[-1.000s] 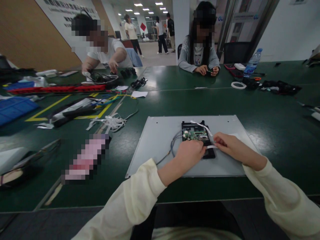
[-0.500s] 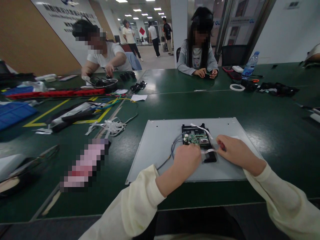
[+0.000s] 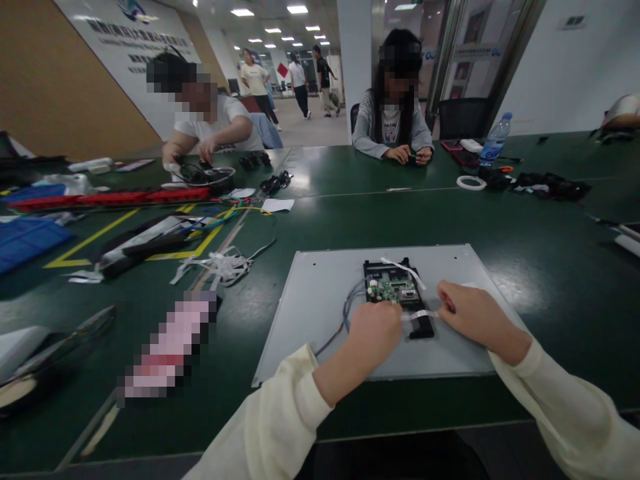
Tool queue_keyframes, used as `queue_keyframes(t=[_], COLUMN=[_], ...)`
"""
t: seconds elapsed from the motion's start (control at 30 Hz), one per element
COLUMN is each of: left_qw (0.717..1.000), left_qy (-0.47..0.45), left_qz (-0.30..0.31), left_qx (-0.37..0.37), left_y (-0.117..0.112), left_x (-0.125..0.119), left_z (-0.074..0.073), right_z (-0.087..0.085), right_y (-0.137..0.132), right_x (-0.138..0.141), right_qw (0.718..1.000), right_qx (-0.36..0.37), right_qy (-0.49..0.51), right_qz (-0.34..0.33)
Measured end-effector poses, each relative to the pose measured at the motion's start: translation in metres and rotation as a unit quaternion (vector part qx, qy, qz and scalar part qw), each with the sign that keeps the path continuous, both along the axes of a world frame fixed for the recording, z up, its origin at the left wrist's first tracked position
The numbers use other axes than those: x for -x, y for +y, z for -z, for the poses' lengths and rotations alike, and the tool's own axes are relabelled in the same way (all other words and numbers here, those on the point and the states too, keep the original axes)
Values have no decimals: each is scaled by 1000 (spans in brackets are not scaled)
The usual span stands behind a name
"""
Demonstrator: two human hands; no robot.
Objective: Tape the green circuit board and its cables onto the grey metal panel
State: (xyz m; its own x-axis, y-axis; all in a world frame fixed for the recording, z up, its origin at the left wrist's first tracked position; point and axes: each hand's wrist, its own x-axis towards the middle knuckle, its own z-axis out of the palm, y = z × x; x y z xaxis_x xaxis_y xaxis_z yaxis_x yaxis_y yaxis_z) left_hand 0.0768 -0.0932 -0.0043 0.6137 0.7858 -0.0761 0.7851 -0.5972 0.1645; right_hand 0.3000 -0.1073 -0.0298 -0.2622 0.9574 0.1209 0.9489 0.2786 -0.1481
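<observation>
A grey flat panel (image 3: 320, 307) lies on the green table with a black bracket (image 3: 424, 327) and a green circuit board (image 3: 393, 290) on its middle. My left hand (image 3: 375, 333) is closed at the board's near edge, its fingertips on the left end of a narrow white strip (image 3: 421, 314). The strip's right end is pinched in my right hand (image 3: 473, 313), so it spans the bracket's lower part between both hands. A second white strip (image 3: 405, 269) lies loose across the bracket's top. Grey cables (image 3: 347, 303) curve out from the board's left side.
Left of the panel are a tangle of white strips (image 3: 223, 265), a blurred-out pink object (image 3: 170, 343) and a black-and-silver bundle (image 3: 145, 247). Across the table two people work. A water bottle (image 3: 495, 141) and a white tape roll (image 3: 471, 183) stand at back right.
The view has tilted up a little, so the table and panel sit lower in the picture. Both hands keep the white strip between them over the bracket.
</observation>
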Motion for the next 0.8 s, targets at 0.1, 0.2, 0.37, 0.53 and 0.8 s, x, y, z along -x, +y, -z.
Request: queue_keyframes(t=[0.1, 0.2, 0.37, 0.53, 0.8], left_qw=[1000, 999, 996, 976, 903], left_qy=[14, 15, -7, -97, -175], left_qz=[17, 36, 86, 143, 126], left_qx=[8, 23, 5, -135, -371], left_y=[0, -3, -12, -15, -1], left_x=[4, 6, 10, 15, 12], left_z=[-2, -5, -4, 10, 11], right_z=[-4, -9, -16, -5, 31], right_y=[14, 59, 184, 282, 351], right_x=[-23, -69, -156, -199, -226], right_qw=[1000, 998, 994, 985, 967], right_qx=[12, 27, -21, -27, 33], right_qy=[-21, -5, 11, -12, -18], right_qz=[16, 60, 109, 170, 251])
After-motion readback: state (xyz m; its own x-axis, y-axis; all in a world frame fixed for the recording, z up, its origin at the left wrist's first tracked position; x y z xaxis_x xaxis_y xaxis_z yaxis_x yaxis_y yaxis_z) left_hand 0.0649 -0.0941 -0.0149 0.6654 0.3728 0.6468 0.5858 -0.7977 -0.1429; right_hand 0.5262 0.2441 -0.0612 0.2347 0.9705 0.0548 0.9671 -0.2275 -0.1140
